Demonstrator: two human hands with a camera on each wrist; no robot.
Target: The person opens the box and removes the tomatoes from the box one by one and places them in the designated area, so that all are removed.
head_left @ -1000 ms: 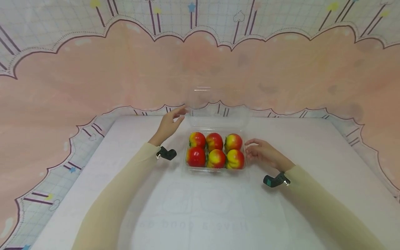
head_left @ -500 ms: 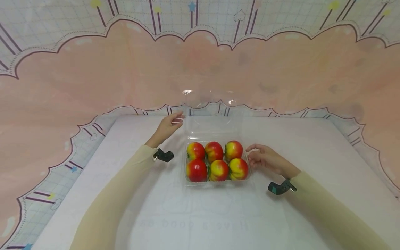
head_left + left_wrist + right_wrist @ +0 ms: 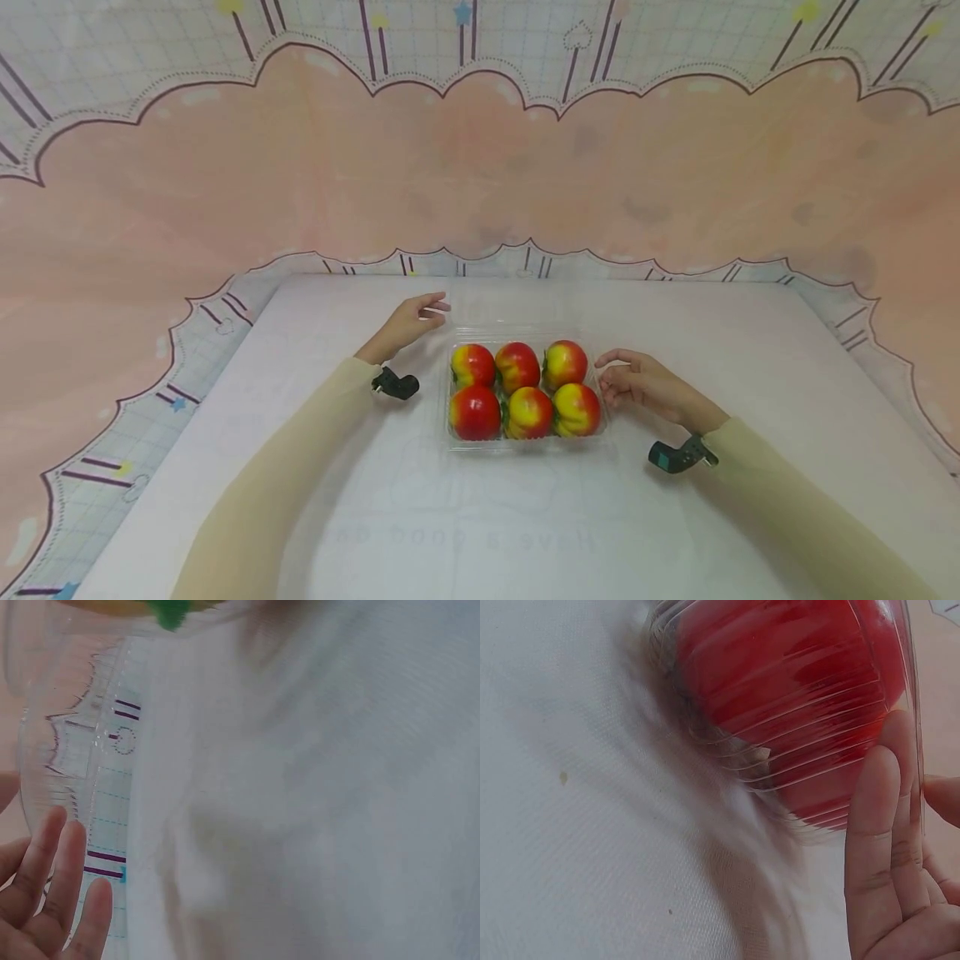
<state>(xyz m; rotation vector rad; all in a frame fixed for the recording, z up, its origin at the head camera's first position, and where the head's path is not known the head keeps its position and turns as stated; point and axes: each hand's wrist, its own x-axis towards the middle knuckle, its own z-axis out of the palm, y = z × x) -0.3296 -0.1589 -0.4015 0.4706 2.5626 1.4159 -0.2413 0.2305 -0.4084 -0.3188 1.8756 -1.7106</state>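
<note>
A clear plastic clamshell box (image 3: 525, 446) holds several round red-and-yellow fruits (image 3: 517, 367) in two rows. Its clear lid (image 3: 517, 310) is raised at the far side and shows only faintly. Beside the lid's left edge is my left hand (image 3: 408, 323); in the left wrist view its fingers (image 3: 69, 862) are spread and fairly straight, overlapping the clear lid plastic. At the box's right side, my right hand (image 3: 648, 390) pinches the rim. The right wrist view has the thumb (image 3: 941, 801) on the rim and fingers (image 3: 875, 802) against the ribbed wall.
The box stands on a white table (image 3: 375, 500) with faint printed lettering. Behind it hangs a peach backdrop (image 3: 450, 167) with scalloped borders. A black wrist camera (image 3: 395, 383) sits on the left wrist, another black camera (image 3: 678, 455) on the right.
The box of fruits has slid toward me, with my right hand moving along beside it. The raised lid reaches less high in the head view, and my left hand has come lower.
</note>
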